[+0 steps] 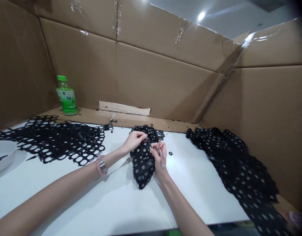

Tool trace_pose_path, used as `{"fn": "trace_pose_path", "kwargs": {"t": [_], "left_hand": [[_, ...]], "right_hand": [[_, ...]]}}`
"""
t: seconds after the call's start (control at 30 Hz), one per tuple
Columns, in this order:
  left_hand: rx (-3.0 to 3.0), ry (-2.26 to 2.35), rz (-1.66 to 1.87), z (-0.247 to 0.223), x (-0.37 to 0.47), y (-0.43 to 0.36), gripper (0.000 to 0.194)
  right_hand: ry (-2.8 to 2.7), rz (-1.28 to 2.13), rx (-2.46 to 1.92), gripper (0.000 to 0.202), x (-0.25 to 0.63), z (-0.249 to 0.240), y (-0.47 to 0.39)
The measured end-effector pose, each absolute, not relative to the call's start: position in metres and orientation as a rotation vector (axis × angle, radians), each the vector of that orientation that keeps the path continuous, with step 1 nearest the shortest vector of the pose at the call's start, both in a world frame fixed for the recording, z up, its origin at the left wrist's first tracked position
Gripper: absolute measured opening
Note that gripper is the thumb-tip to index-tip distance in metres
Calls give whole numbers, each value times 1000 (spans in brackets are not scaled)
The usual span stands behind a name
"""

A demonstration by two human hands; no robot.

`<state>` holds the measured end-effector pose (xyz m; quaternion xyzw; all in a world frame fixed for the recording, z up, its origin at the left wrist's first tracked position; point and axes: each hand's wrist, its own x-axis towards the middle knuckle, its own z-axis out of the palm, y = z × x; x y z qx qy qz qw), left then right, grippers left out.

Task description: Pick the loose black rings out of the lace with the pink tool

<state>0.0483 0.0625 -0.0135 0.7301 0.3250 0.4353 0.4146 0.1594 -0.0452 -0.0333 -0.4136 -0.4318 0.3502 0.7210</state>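
A strip of black perforated rubber sheet (143,160) lies on the white table (116,196) in the middle. My left hand (135,140) pinches its upper edge, with a bracelet on that wrist. My right hand (159,159) grips the sheet's right edge and also holds a thin clear tool, its fingers curled. A few loose black rings (170,153) lie just right of my right hand.
A web of punched-out black rubber (62,141) spreads at the left. A pile of black perforated sheets (242,170) lies at the right. A green bottle (66,96) stands at the back left, a white bowl (0,157) at the far left. Cardboard walls (153,72) surround the table.
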Motion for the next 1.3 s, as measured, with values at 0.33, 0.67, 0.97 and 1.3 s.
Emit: {"fn": "trace_pose_path", "kwargs": {"t": [0.33, 0.67, 0.97, 1.3], "left_hand": [[2007, 933, 1152, 3, 82, 131, 18], [2208, 560, 528, 15, 41, 54, 33], [1535, 876, 764, 32, -36, -2, 32], [1297, 942, 575, -39, -66, -22, 37]], "right_hand": [[-933, 912, -760, 29, 162, -35, -46], [-939, 929, -794, 34, 162, -28, -46], [-1198, 1100, -1197, 42, 187, 14, -67], [-1406, 459, -1516, 33, 193, 22, -58]]}}
